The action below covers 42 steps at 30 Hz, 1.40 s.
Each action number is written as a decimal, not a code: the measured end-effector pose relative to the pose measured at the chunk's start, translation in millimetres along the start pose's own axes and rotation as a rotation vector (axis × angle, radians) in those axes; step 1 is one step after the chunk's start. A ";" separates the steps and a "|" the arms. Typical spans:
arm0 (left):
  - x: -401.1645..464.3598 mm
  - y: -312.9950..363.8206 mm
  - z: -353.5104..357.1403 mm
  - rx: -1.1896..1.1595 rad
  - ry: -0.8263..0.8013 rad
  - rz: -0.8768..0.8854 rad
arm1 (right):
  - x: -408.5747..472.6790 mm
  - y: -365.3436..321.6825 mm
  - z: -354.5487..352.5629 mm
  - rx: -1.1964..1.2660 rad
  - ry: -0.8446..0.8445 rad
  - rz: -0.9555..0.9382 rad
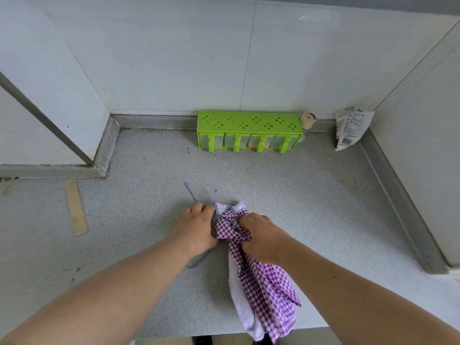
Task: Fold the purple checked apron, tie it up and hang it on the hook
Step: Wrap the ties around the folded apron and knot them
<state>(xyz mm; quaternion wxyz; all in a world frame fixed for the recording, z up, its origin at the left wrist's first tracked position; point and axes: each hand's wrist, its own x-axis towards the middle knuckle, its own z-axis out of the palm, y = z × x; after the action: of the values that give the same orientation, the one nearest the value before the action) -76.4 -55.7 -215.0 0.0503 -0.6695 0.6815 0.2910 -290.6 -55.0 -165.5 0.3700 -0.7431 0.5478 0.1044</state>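
Speckled grey stone makes up the counter [149, 220], where a flat wooden stick [76, 207] lies at the far left. Next comes the left hand [196, 226], curled against the bundle's left edge and gripping a thin striped tie string [190, 191] that trails off behind it. The purple checked apron [261, 282], bunched into a long roll with its white lining showing, lies on the counter and hangs over the near edge. The right hand [261, 239] clutches its gathered top. Behind, against the wall, stands a green spice rack [249, 130], then a crumpled packet [349, 127].
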 end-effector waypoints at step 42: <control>-27.7 25.6 -106.6 -0.466 -0.059 -0.036 | -9.2 -16.1 -3.9 0.297 0.039 0.138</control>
<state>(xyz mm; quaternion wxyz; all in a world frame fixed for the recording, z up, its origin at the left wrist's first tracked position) -63.6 -82.4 -105.9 -0.0806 -0.6663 0.5820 0.4592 -280.7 -48.8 -150.6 0.4572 -0.6426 0.6140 0.0329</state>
